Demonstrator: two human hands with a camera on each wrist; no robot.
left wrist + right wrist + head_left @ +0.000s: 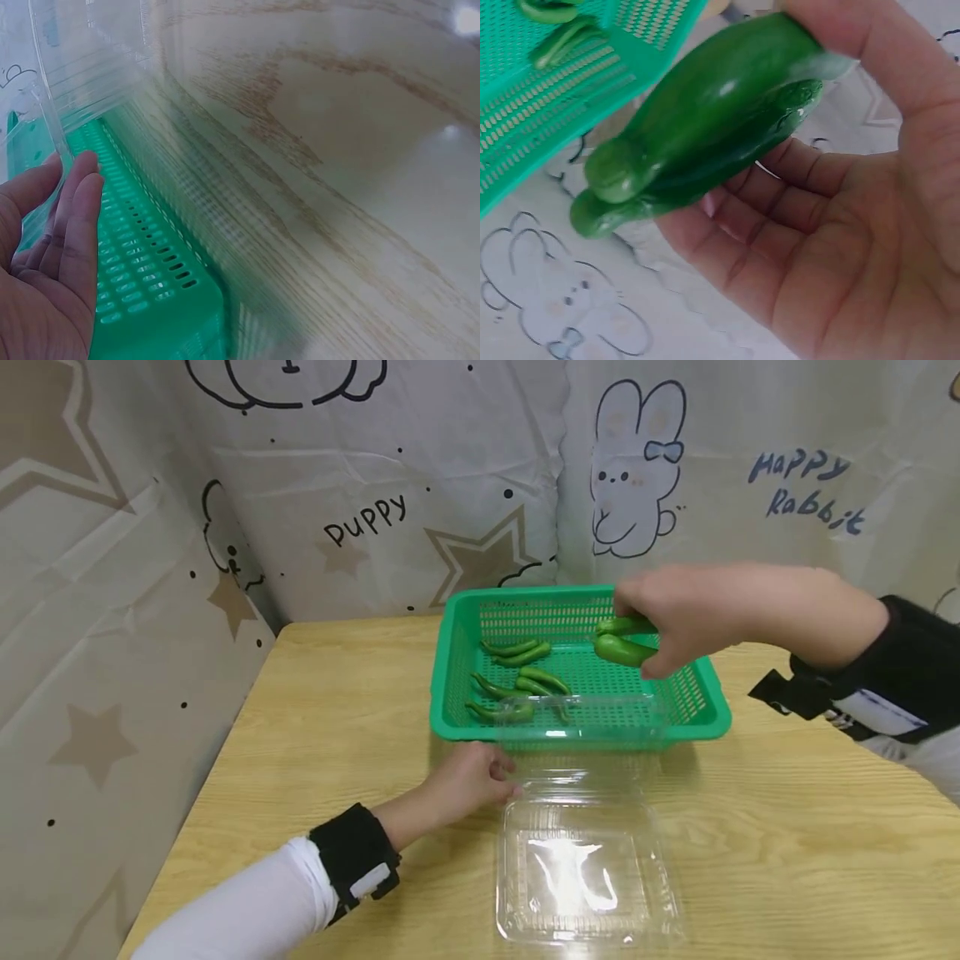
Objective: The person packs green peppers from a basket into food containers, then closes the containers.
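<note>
Above the right part of the green basket [441,681], my right hand [693,610] grips two green peppers [624,650] between thumb and fingers. The right wrist view shows these peppers [712,97] side by side. My left hand [467,783] is at the left edge of a clear plastic clamshell container [585,914]. In the left wrist view, thumb and fingertips pinch the rim of this clear plastic [56,124]. The container lies unfolded, one half on the table and the other partly overlapping the basket's near side in view. Several slim green peppers [543,678] lie in the basket's left half.
A wood-grain table [345,693] carries the basket and container. Behind it hangs a pale cloth [480,468] printed with stars, a rabbit and writing. The same kind of cloth [150,635] borders the table's left side.
</note>
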